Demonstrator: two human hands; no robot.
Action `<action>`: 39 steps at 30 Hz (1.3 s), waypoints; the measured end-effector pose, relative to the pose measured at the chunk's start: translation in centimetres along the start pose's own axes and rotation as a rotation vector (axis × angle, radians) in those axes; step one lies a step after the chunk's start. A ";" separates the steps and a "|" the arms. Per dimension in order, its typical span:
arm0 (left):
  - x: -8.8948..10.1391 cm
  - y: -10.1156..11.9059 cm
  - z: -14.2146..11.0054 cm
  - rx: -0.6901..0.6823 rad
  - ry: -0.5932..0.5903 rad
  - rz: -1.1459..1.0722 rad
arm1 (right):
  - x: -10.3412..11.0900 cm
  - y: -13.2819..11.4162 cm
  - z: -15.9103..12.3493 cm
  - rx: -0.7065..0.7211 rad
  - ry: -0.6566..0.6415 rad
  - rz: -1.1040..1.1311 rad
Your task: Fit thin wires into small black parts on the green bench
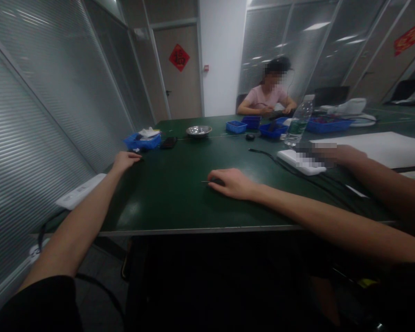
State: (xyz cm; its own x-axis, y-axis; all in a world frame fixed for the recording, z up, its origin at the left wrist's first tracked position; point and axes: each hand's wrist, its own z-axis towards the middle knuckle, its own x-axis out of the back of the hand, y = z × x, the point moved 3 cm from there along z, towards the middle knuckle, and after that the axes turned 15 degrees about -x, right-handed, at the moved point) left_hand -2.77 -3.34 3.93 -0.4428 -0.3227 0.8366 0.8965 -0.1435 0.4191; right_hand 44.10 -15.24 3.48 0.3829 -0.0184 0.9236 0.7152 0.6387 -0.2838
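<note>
- Ref.: 12 o'clock = straight ahead from wearer, across green table (173,203).
- Thin-tipped tool (217,181): at approx. 12–1 o'clock, near side of table, in R hand (233,183); thin shaft points to 9 o'clock.
- Handling (est.): tool prob. light & rigid; dark handle likely gives adequate grip, slim shaft may bend under side load. Exact type n/c (mostly covered by fingers).
- Hold pt.: handle, w/ thumb & fingers; keep fingers off shaft.
- R hand: closed around handle, fingers curled, knuckles up, low over table; forearm comes in from approx. 4 o'clock, nearly level.
- L hand (123,161): at approx. 10–11 o'clock; fingers together, bent to 3 o'clock, tips at small dark item (141,159). Pinched or merely touched: cannot tell. Item prob. light; stiffness unknown. If lifted, take by edges.
- L arm: extended fwd from approx. 7 o'clock, wrist bent inward.
- Surroundings: blue basket (147,143) w/ white tissue just beyond L hand, approx. 11 o'clock; flat black item (168,142) beside it; metal bowl (198,134) at 12 o'clock, farther off.
</note>
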 end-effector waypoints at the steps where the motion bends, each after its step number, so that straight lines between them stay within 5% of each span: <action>1: 0.0 -0.1 -0.1 -0.002 0.001 0.002 | 0.0 0.0 0.0 -0.002 -0.001 0.001; 13: -0.5 -0.9 0.9 -0.117 -0.006 0.151 | -0.2 0.1 0.1 -0.005 0.021 -0.008; 19: -0.9 -0.7 0.8 -0.101 0.001 -0.056 | -0.2 0.2 0.0 0.010 0.023 -0.005; 24: -2.8 4.2 0.2 -0.276 -0.105 -0.145 | -0.3 0.3 0.0 0.013 0.033 0.007; 32: -8.0 17.1 -5.2 -0.696 -0.443 -0.597 | -0.1 0.5 0.2 -0.051 0.064 -0.009; 39: -8.4 20.0 -7.5 -0.754 -0.512 -0.679 | -0.1 0.3 0.2 -0.051 0.038 -0.013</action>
State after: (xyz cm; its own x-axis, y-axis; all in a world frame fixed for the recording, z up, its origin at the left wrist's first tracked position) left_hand 18.98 -10.49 2.61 -0.6396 0.4324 0.6355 0.1724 -0.7250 0.6668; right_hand 44.23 -14.90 3.36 0.3943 -0.0565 0.9172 0.7490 0.5981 -0.2852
